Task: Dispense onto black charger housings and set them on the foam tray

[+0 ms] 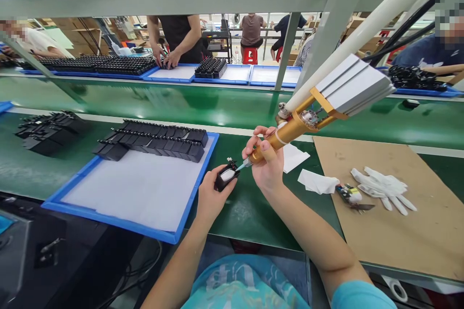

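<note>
My left hand [214, 192] grips a small black plastic housing [222, 181] with a whitish inside facing up. Wrapped round the gold barrel of a dispensing gun [286, 136] is my right hand [267, 158]. The gun's pale blue nozzle [242, 166] points down left, its tip at the housing's open side; whether they touch I cannot tell. Left of my hands lies a blue-rimmed tray [184, 207] lined with white sheet. Rows of similar black housings [159, 139] stand along its far side.
More black housings [54, 130] sit at the far left. On the right, brown cardboard [406, 241] carries a white glove [384, 186] and a small electronic part [350, 194]. White paper [317, 182] lies beside it. A white pole [348, 24] slants overhead. Across the green belt [163, 101], a co-worker [174, 34] handles black parts.
</note>
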A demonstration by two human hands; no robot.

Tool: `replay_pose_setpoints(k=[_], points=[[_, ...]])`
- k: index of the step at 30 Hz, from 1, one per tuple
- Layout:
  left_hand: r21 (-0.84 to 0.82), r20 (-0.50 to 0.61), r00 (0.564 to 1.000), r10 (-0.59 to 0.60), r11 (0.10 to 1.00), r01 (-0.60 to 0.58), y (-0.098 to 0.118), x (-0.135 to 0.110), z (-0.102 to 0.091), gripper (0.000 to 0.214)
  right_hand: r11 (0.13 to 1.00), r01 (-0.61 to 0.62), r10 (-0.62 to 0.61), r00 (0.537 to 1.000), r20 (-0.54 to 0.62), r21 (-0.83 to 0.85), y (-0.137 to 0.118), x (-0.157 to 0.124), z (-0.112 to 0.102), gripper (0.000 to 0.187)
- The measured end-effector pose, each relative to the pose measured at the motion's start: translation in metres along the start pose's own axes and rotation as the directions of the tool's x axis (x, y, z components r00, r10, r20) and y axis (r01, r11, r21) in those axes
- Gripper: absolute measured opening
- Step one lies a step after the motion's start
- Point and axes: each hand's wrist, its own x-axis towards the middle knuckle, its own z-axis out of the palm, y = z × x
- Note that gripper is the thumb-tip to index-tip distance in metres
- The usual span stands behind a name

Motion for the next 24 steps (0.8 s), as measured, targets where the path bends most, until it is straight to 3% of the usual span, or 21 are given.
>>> replay_pose_setpoints(k=[6,18,24], points=[[0.032,0.004,1.0,0.02,0.999,-0.02,0.003,-0.001,-0.002,0.04,0.999,0.026,-0.026,1.0,0.004,0.041,0.0,0.0,0.0,0.021],[0.002,0.03,0.999,-0.018,1.0,0.018,-0.002,-0.003,0.0,0.041,0.997,0.017,-0.018,1.0,0.021,0.08,-0.001,-0.005,0.005,0.031],[0.054,0.058,0.998,0.035,0.998,-0.038,0.003,-0.002,0.009,0.038,0.99,0.0,-0.007,0.999,0.054,0.142,-0.003,-0.008,0.006,0.033]])
